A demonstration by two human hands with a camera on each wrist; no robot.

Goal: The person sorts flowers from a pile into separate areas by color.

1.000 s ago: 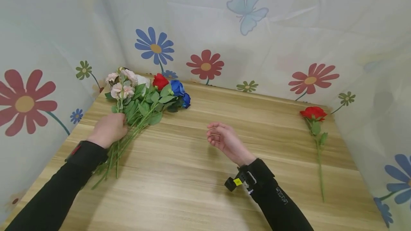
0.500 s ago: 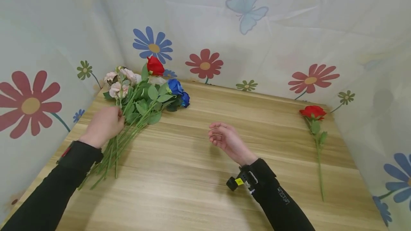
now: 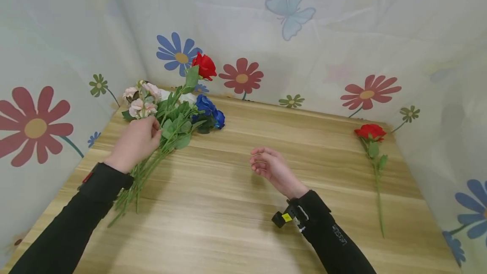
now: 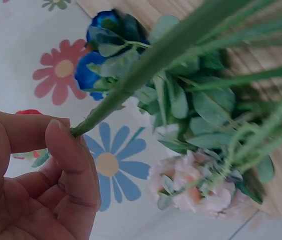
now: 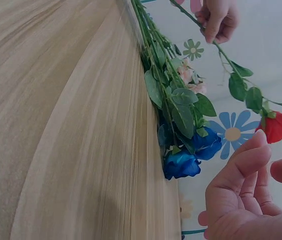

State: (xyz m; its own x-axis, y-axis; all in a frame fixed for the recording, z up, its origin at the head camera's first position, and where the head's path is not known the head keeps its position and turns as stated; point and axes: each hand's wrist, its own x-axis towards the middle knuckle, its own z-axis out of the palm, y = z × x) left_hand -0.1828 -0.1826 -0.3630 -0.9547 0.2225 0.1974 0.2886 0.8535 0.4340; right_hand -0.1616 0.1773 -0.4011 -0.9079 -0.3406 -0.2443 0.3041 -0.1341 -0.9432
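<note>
My left hand [image 3: 135,143] pinches the green stem [image 4: 126,87] of a red rose [image 3: 204,66] between thumb and fingertips. The right wrist view shows this rose lifted above the pile, its bloom [image 5: 277,127] hanging toward my right hand. Under it lies a bunch of flowers: pale pink blooms [image 3: 142,100], blue roses [image 3: 210,111] and a white bloom [image 3: 188,98], with leafy stems crossing on the table. My right hand [image 3: 275,172] hovers over the table's middle, fingers loosely curled, holding nothing.
A single red rose [image 3: 370,132] lies apart on the right of the wooden table [image 3: 228,223]. A printed curtain [image 3: 323,50] with flower and butterfly pictures encloses the back and sides.
The left hand has raised the red rose out of the bunch, its bloom moving up and then to the right. The right hand has shifted only slightly to the right.
</note>
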